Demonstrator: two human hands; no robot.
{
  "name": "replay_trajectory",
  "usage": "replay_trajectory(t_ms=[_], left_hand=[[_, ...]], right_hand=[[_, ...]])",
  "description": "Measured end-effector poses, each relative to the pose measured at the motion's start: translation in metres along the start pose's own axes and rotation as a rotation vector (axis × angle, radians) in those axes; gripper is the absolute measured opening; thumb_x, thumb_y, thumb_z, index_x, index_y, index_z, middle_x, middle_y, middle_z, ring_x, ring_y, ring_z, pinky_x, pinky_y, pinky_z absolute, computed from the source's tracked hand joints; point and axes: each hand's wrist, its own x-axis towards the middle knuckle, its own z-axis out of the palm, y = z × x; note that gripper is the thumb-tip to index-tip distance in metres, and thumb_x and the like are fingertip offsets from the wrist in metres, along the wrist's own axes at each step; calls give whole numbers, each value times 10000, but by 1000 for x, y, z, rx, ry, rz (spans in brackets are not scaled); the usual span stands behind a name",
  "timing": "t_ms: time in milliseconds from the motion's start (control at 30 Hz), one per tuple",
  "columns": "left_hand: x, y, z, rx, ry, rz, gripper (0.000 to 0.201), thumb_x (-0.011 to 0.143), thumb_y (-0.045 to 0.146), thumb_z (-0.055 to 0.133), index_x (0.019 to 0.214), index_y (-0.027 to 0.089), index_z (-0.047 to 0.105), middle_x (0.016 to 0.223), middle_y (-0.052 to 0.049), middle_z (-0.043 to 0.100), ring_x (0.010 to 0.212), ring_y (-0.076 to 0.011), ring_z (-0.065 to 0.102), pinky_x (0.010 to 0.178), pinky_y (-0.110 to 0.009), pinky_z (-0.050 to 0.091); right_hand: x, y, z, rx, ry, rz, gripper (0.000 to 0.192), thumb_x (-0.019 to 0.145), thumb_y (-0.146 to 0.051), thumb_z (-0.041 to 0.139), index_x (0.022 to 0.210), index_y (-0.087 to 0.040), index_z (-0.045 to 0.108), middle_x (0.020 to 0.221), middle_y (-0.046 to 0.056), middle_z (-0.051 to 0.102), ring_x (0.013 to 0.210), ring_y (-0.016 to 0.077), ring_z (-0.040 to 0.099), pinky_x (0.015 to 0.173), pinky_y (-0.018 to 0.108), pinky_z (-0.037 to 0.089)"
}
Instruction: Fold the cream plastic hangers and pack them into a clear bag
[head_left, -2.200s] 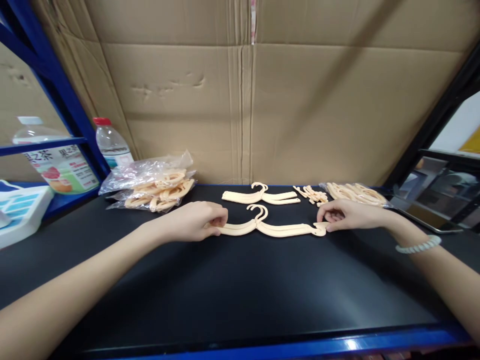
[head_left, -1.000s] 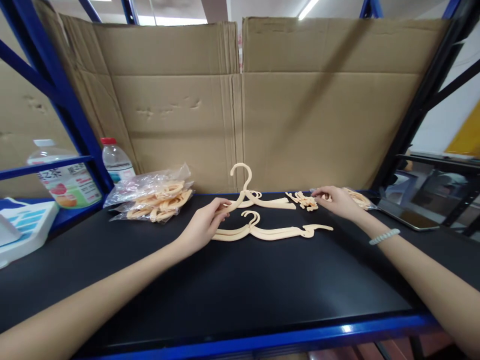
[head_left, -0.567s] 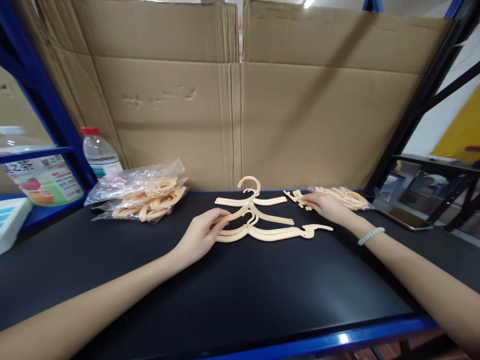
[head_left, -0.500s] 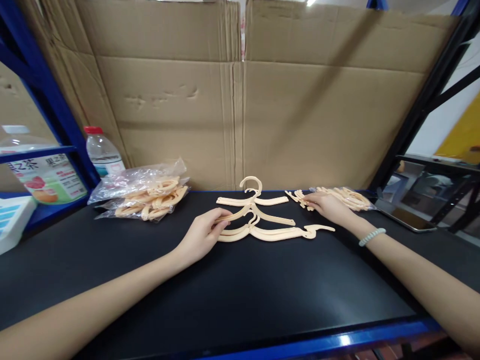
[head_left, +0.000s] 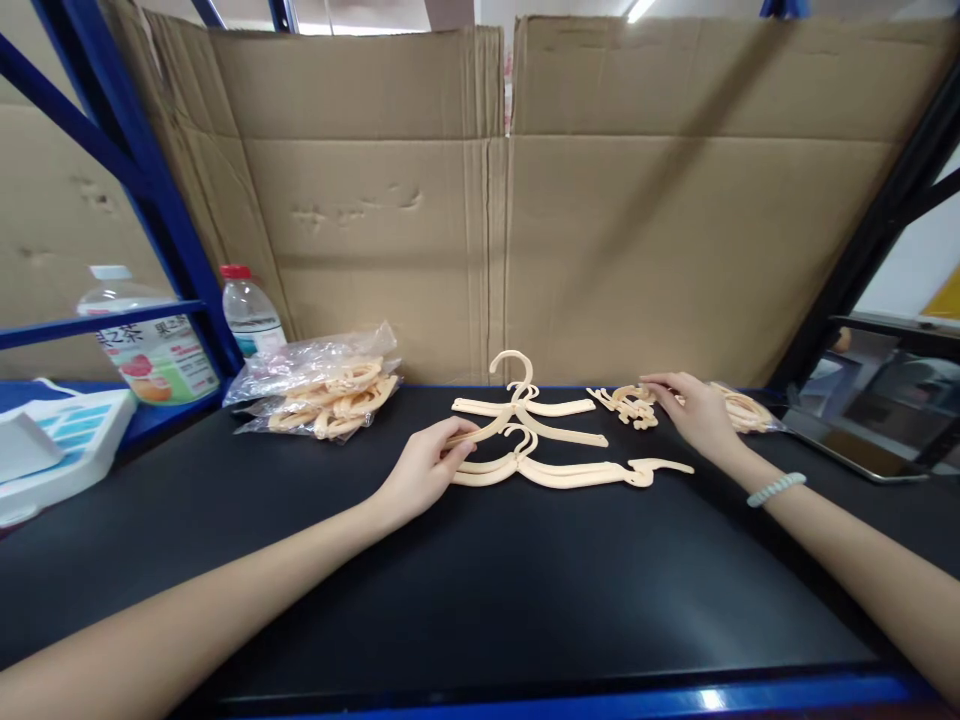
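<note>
My left hand (head_left: 427, 467) pinches the left arm of a cream plastic hanger (head_left: 555, 431), tilted with its hook (head_left: 511, 363) raised. Below it a second cream hanger (head_left: 570, 470) lies flat on the black shelf top (head_left: 480, 590), a clip piece on its right end. A third hanger (head_left: 562, 407) lies flat behind them. My right hand (head_left: 694, 410), a pale bead bracelet (head_left: 776, 488) on its wrist, rests its fingers on a small heap of cream clip pieces (head_left: 628, 403) at the back right.
A clear bag of cream hanger parts (head_left: 322, 385) lies at the back left. Two bottles (head_left: 247, 310) (head_left: 150, 345) and a white box (head_left: 52, 450) stand further left. Another bag of parts (head_left: 746, 408) and a tablet (head_left: 874, 405) sit right. Cardboard (head_left: 495, 200) walls the back.
My left hand let go of the flat hanger, took one from the back and lifted it, then lowered it towards the front hanger. My right hand moved from the hanger's end to the clip heap.
</note>
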Motion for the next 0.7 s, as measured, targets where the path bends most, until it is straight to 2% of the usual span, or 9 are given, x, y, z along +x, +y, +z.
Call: replay_trajectory(t_ms=[133, 233, 333, 467, 533, 633, 700], left_hand=[[1, 1, 0, -11, -7, 1, 192, 868, 289, 488, 954, 171, 612, 902, -56, 675, 838, -206, 664, 773, -328, 535], [1, 1, 0, -46, -12, 5, 199, 867, 305, 494, 969, 176, 605, 901, -52, 672, 864, -210, 664, 784, -329, 532], [1, 1, 0, -61, -17, -3, 206, 872, 309, 490, 986, 177, 599, 926, -55, 668, 885, -210, 658, 791, -329, 526], [0, 2, -1, 6, 17, -14, 193, 879, 326, 487, 958, 177, 579, 894, -39, 646, 828, -188, 629, 740, -299, 515], [0, 3, -1, 50, 44, -1, 181, 884, 339, 485, 923, 179, 562, 855, -21, 624, 793, -173, 606, 704, -271, 501], [0, 7, 0, 90, 81, 36, 173, 894, 344, 473, 882, 184, 540, 803, 1, 592, 748, -153, 586, 661, -239, 473], [0, 9, 0, 128, 95, 46, 170, 897, 342, 465, 872, 189, 533, 784, 4, 590, 726, -151, 584, 645, -236, 462]], right_hand=[[0, 0, -3, 90, 28, 116, 321, 879, -412, 469, 897, -197, 706, 875, 100, 715, 760, 244, 643, 716, 387, 491], [1, -3, -4, 208, 40, 208, 274, 849, -385, 512, 895, -194, 703, 820, 87, 713, 732, 230, 643, 711, 384, 501], [2, -12, -7, 453, 123, 352, 243, 823, -372, 566, 904, -181, 691, 710, 59, 684, 659, 201, 642, 649, 348, 520], [5, -32, -17, 798, 251, 495, 238, 766, -396, 673, 880, -187, 684, 844, 65, 709, 610, 157, 651, 597, 308, 541], [6, -46, -22, 938, 252, 514, 230, 738, -385, 718, 867, -197, 689, 907, 68, 717, 680, 162, 676, 676, 319, 563], [4, -66, -25, 1123, 162, 518, 210, 713, -380, 756, 808, -199, 705, 939, 70, 720, 851, 194, 684, 861, 364, 541], [0, -77, -23, 1199, 95, 541, 214, 700, -392, 768, 770, -197, 713, 928, 71, 719, 880, 200, 676, 910, 382, 522]])
